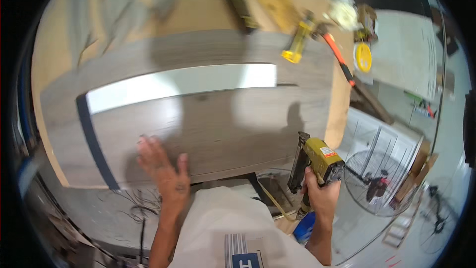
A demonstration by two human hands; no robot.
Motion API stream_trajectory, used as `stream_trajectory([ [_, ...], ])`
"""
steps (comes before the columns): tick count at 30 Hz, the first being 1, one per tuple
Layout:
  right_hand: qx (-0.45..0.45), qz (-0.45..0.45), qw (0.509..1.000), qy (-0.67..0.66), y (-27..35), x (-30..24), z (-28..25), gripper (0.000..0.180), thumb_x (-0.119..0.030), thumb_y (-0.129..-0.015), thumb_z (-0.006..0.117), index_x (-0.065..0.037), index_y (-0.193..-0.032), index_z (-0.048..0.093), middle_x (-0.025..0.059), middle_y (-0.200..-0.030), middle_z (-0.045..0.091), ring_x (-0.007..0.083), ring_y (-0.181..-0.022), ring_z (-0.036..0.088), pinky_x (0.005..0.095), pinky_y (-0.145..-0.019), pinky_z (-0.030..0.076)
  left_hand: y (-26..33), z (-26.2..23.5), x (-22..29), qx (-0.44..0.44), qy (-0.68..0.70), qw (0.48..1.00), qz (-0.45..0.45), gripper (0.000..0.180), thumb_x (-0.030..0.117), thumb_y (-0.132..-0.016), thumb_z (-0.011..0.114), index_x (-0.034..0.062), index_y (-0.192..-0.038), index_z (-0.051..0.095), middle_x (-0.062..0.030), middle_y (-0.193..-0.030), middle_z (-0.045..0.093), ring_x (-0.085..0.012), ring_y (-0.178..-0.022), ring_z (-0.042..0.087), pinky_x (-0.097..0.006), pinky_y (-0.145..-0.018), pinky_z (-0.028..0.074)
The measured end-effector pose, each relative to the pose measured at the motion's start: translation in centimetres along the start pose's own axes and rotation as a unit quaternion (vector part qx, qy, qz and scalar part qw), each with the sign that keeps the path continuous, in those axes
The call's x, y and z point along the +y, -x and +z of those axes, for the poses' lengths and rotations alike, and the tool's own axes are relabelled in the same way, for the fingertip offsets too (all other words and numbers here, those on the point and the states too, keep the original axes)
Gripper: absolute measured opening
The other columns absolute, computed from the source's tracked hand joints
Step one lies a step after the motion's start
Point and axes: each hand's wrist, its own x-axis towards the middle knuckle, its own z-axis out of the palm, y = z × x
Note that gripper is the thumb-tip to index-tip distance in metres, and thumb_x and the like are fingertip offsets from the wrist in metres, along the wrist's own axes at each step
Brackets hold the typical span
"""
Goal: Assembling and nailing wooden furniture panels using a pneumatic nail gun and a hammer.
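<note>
My left hand [166, 171] lies with fingers spread on the near left part of a grey wood-grain panel [213, 134]. In my right hand [323, 198] is a yellow-green and black nail gun [322, 159], gripped by its handle near the panel's front right corner. The gun's black nose and magazine point toward the panel. A long white strip [198, 80] lies across the panel, beyond my left hand. At its left end a dark narrow strip [96, 141] runs to the front edge.
On the tan tabletop [338, 119] beyond the panel lie a yellow-handled tool [299, 39], a dark tool with yellow ends [239, 7] and a hammer with an orange-black handle [339, 59]. A yellow round object [363, 57] is at the right edge. A wire-caged fan [379, 183] stands right.
</note>
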Motion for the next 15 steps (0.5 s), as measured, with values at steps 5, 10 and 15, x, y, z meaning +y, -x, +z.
stream_trajectory([
  [5,0.041,0.096,0.989,-0.108,-5.9,5.6,-7.1,0.017,-0.007,-0.085,0.069,0.005,-0.095,0.062,0.0038,-0.074,0.063,0.0095,-0.056,0.059,0.0263,-0.049,0.048,-1.5,5.8,0.3,0.103,-0.086,0.991,-0.023,0.066,0.039,-0.102,0.040,0.0007,-0.151,0.018,-0.0241,-0.157,0.016,-0.0388,-0.146,0.014,-0.052,-0.117,0.009],
  [10,-0.015,0.080,0.988,-0.129,-8.3,8.3,-9.9,0.020,-0.006,-0.083,0.070,0.005,-0.098,0.061,0.0059,-0.078,0.066,0.0119,-0.071,0.063,0.0274,-0.063,0.050,-0.7,4.1,-0.9,0.145,-0.167,0.975,-0.016,0.062,0.038,-0.104,0.029,-0.0066,-0.148,0.023,-0.0283,-0.153,0.023,-0.0393,-0.145,0.017,-0.049,-0.117,0.013],
  [15,-0.112,0.018,0.986,-0.123,-7.2,8.0,-10.2,0.041,-0.003,-0.074,0.075,0.003,-0.110,0.057,0.0099,-0.087,0.067,0.0166,-0.076,0.066,0.0294,-0.072,0.052,-1.5,4.6,0.1,0.154,-0.133,0.978,-0.043,0.066,0.041,-0.104,0.027,-0.0087,-0.147,0.024,-0.0312,-0.152,0.023,-0.0426,-0.143,0.020,-0.048,-0.116,0.015],
])
